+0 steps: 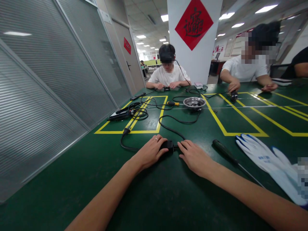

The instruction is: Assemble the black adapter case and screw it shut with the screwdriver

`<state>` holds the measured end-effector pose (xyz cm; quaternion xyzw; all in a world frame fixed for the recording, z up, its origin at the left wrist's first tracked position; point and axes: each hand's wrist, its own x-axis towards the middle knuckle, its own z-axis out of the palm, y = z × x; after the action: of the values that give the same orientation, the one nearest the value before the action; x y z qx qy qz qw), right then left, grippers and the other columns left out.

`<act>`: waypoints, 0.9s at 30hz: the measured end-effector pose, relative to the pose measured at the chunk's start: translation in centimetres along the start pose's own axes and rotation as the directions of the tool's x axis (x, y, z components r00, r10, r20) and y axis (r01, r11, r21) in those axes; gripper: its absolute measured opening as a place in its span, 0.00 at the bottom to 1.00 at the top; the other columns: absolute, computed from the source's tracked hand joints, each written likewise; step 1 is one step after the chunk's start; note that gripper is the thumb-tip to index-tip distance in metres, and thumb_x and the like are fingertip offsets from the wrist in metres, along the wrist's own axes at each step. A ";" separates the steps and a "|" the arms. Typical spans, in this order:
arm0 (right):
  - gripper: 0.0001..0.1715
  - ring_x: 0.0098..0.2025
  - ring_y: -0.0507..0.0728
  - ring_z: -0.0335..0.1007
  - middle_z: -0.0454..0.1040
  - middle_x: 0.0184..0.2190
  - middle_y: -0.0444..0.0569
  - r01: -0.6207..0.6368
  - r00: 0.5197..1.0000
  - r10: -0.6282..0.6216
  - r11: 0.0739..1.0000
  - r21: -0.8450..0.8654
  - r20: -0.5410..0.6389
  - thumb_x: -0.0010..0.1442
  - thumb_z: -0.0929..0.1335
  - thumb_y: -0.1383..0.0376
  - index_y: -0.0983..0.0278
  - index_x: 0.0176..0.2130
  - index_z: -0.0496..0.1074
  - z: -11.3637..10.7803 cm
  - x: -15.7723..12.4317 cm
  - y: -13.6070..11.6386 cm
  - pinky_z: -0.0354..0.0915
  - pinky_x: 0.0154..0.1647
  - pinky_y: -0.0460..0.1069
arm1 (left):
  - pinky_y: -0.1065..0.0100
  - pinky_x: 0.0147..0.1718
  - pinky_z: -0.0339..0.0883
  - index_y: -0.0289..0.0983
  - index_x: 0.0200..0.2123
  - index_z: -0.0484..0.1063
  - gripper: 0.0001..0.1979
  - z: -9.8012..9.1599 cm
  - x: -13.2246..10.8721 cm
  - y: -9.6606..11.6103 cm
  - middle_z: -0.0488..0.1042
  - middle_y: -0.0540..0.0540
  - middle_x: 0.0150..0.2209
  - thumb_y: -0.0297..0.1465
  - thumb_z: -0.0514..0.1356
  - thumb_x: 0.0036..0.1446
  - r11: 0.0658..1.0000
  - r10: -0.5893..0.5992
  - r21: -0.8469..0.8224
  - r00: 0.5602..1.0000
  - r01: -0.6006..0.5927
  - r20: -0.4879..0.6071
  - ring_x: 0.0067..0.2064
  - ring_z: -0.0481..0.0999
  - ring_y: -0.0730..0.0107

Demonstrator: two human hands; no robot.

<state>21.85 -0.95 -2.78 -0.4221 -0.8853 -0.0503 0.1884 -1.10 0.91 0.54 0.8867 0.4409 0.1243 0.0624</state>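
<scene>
Black box [169,146]: one, dark casing; lying on the near middle of the desk [144,199], between the two hands I am watching through the head view.
Left hand [154,149]: grasping the box, fingers lying over it, thumb pressing along its near side.
Right hand [194,157]: hovering or resting at the box's right end, fingertips just beside the cord leaving there; whether they are gripping it, I cannot tell.
Plug [127,130]: one, on a black cord running behind the left hand; lying loose on the desk, feeding from no socket.
Far cord [172,127]: one, emerging beyond the right hand and trailing toward the metal bowl [187,104].
Long screwdriver [223,151]: one, dark handle, lying right of the hands, not in use.
White glove [262,157]: lying beyond the screwdriver, unworn.
Done: box in hand; a cord is showing at its right end; the left join is hiding behind fingers.
Left: I am judging this as mid-handling, with no finished result showing; how much is remaining, I cannot tell.
</scene>
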 end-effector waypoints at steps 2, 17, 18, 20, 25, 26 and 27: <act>0.22 0.50 0.58 0.67 0.67 0.52 0.52 -0.003 1.000 0.003 1.000 -0.002 -0.010 0.61 0.65 0.58 0.64 0.53 0.65 0.0 -0.1 -0.2 0.67 0.49 0.59 | 0.56 0.51 0.62 0.39 0.55 0.62 0.17 0.0 -0.1 0.0 0.66 0.42 0.48 0.38 0.51 0.66 1.000 0.001 -0.006 1.000 -0.001 0.012 0.49 0.67 0.59; 0.23 0.52 0.58 0.66 0.66 0.54 0.53 -0.019 0.999 0.020 0.999 0.042 -0.031 0.61 0.65 0.58 0.63 0.54 0.64 0.8 -0.3 -0.1 0.66 0.51 0.60 | 0.60 0.53 0.62 0.41 0.57 0.62 0.22 -1.0 -0.6 -1.2 0.65 0.43 0.50 0.38 0.59 0.60 0.993 -0.001 -0.116 0.998 0.008 0.061 0.50 0.69 0.59; 0.23 0.52 0.58 0.66 0.66 0.53 0.53 -0.022 0.999 0.023 0.998 0.052 -0.031 0.61 0.65 0.58 0.63 0.53 0.64 0.8 -0.3 -0.1 0.66 0.51 0.60 | 0.60 0.53 0.62 0.42 0.57 0.62 0.23 -1.1 -0.6 -1.2 0.65 0.43 0.50 0.39 0.59 0.60 0.994 -0.008 -0.108 0.998 0.015 0.063 0.50 0.69 0.59; 0.23 0.52 0.58 0.66 0.67 0.53 0.53 -0.030 0.999 0.033 0.997 0.076 -0.034 0.61 0.65 0.58 0.63 0.53 0.64 0.7 -0.2 -0.2 0.66 0.50 0.60 | 0.60 0.52 0.62 0.42 0.58 0.62 0.24 -1.2 -0.6 -1.3 0.65 0.43 0.50 0.40 0.58 0.61 0.995 -0.018 -0.093 0.997 0.025 0.074 0.49 0.69 0.59; 0.22 0.51 0.58 0.66 0.67 0.52 0.52 -0.068 0.995 0.080 0.983 0.171 -0.067 0.61 0.65 0.57 0.64 0.52 0.65 0.7 0.8 -0.7 0.65 0.51 0.60 | 0.59 0.54 0.61 0.42 0.59 0.62 0.26 -0.8 -0.5 -1.6 0.64 0.43 0.51 0.40 0.61 0.58 0.997 -0.011 -0.078 0.998 0.017 0.069 0.51 0.67 0.58; 0.23 0.52 0.59 0.66 0.67 0.53 0.53 -0.067 0.994 0.084 0.977 0.201 -0.075 0.60 0.65 0.57 0.64 0.53 0.64 0.7 1.2 -0.9 0.65 0.51 0.61 | 0.59 0.54 0.60 0.42 0.59 0.61 0.28 -0.6 -0.5 -1.6 0.64 0.43 0.51 0.39 0.62 0.56 0.996 -0.011 -0.084 0.998 0.016 0.061 0.52 0.66 0.58; 0.24 0.53 0.59 0.66 0.66 0.54 0.53 -0.061 0.993 0.082 0.970 0.236 -0.081 0.60 0.65 0.56 0.63 0.53 0.64 0.9 1.6 -1.1 0.65 0.51 0.61 | 0.59 0.55 0.60 0.42 0.59 0.60 0.30 -0.5 -0.5 -1.7 0.64 0.43 0.52 0.38 0.64 0.55 0.995 -0.013 -0.095 0.998 0.018 0.056 0.53 0.66 0.57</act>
<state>19.85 -0.30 -2.91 -0.4261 -0.8598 0.0419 0.2783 -2.82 1.52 0.58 0.8825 0.4392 0.1200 0.1180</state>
